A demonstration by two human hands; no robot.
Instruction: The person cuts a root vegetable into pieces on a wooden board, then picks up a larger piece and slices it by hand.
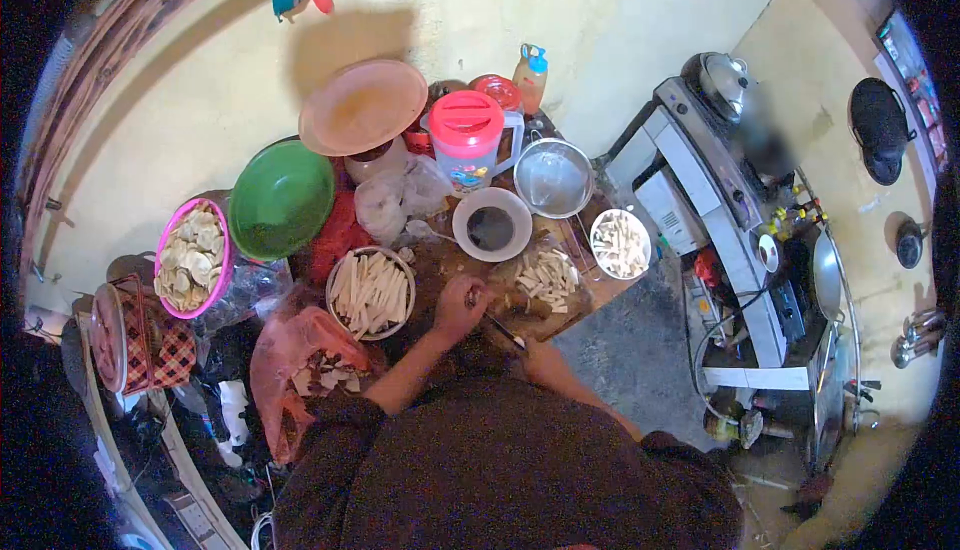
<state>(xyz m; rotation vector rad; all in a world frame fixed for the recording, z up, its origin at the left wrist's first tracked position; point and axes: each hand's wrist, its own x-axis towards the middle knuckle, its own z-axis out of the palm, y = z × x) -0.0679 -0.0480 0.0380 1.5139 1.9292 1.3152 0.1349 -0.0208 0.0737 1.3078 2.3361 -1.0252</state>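
Observation:
Low in front of me, my right hand (pixel 541 355) is closed around the handle of a knife (pixel 503 329). Its blade points up and left toward my left hand (pixel 461 307), whose fingers are curled at the blade's far end. Whatever those fingers hold is too small to make out. Pale cut sticks (pixel 548 281) lie in a heap on the wooden board (pixel 575 320), just beyond the knife. To the left of my left hand stands a bowl of longer pale sticks (pixel 370 293). A white bowl with dark contents (pixel 492 200) sits beyond both hands.
At the right, a white bowl of short sticks (pixel 620 244) stands beside a sieve (pixel 553 180). Leftward are a red plastic bag (pixel 285 370), a green basin (pixel 282 200) and a pink basket of pale slices (pixel 190 257). A pink-lidded pitcher (pixel 466 140) stands behind; a stove (pixel 715 165) is farther right.

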